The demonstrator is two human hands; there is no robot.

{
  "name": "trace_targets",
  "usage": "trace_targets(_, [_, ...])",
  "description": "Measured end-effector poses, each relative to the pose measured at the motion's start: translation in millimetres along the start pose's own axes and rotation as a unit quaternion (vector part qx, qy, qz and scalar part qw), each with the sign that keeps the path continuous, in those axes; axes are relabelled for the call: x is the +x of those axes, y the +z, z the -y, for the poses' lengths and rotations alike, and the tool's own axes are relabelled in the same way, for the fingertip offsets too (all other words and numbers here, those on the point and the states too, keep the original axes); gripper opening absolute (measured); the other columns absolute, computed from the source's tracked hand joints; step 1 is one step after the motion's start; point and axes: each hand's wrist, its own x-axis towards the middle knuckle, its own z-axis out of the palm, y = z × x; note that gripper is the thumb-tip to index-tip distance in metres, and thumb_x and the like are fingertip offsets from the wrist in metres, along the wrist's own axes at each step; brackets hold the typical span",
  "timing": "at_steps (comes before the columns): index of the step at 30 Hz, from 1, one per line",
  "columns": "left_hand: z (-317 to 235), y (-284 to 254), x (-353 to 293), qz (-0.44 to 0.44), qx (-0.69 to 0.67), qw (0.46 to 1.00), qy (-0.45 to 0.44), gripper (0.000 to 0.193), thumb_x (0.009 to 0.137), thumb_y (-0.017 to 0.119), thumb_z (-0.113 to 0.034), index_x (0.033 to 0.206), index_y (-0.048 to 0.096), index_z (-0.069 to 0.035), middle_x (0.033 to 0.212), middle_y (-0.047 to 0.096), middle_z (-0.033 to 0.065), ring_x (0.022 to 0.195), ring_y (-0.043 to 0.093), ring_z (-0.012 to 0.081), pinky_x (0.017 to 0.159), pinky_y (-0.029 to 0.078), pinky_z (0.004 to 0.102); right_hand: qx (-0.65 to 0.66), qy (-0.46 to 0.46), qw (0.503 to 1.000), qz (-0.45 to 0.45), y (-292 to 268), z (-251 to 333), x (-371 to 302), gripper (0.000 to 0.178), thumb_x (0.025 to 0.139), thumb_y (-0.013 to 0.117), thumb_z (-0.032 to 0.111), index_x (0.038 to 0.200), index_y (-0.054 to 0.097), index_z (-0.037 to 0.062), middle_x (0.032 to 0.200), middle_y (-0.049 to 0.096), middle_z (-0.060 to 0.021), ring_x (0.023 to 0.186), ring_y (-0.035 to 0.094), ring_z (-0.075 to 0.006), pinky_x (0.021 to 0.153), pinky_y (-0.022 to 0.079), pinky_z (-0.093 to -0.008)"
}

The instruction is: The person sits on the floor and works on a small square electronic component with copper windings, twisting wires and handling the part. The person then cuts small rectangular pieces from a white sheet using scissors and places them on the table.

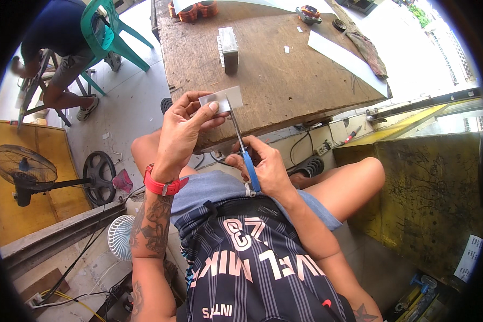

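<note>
Between the thumb and fingers of my left hand (190, 121) is a small white rectangular sheet (233, 96), held over the near edge of the wooden table. My right hand (264, 163) grips a pair of scissors (249, 163) by its blue handles. The scissors' metal blades point up and away from me and meet the sheet near its middle; how far they cut into it I cannot tell. A stack of metal laminations (229, 51) stands on the table beyond my hands.
On the wooden table (273, 75) lie copper coils (198, 12), a long white sheet (346, 61) and a brown cloth (367, 53). A black fan (27, 166) stands at left. Behind it, another person (59, 48) bends beside a green chair (104, 37). A yellowish panel (418, 198) is at right.
</note>
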Motion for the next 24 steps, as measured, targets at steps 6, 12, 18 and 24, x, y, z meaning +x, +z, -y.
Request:
trace_targets(6, [3,3,-6,0.010,0.008,0.999,-0.033,0.034,0.103,0.072,-0.010,0.131,0.060,0.005,0.123,0.069,0.0166,0.105,0.076,0.0228,0.091,0.066,0.0293,-0.026,-0.007,0.999,-0.024,3,-2,3,0.043,0.089,0.090,0.031,0.109,0.071,-0.0009,0.075,0.067,-0.0022,0.068,0.054,-0.0053,0.060,0.044,-0.0258])
trace_targets(12, [3,5,-3,-0.005,0.000,0.999,-0.035,0.034,0.103,0.072,-0.009,0.132,0.060,0.005,0.121,0.070,0.0173,0.105,0.076,0.0232,0.090,0.066,0.0298,-0.005,0.026,0.999,-0.021,4,1,4,0.038,0.091,0.089,0.030,0.107,0.071,-0.0007,0.074,0.067,-0.0021,0.068,0.057,-0.0050,0.060,0.046,-0.0247])
trace_targets(18, [-4,5,-27,-0.011,0.031,0.999,-0.037,0.037,0.102,0.075,-0.013,0.131,0.062,0.006,0.116,0.073,0.0139,0.101,0.076,0.0191,0.088,0.064,0.0291,0.163,-0.020,0.986,-0.035,-1,9,3,0.030,0.094,0.085,0.017,0.116,0.071,0.0017,0.090,0.071,-0.0011,0.079,0.063,-0.0048,0.069,0.053,-0.0222])
trace_targets(24, [3,10,-51,0.042,0.072,0.996,-0.043,0.039,0.100,0.078,-0.014,0.132,0.064,0.004,0.108,0.077,0.0117,0.099,0.074,0.0153,0.086,0.062,0.0286,0.176,-0.070,0.982,-0.011,-10,12,16,0.032,0.096,0.080,0.007,0.125,0.067,0.0003,0.097,0.071,-0.0033,0.084,0.067,-0.0079,0.074,0.057,-0.0239])
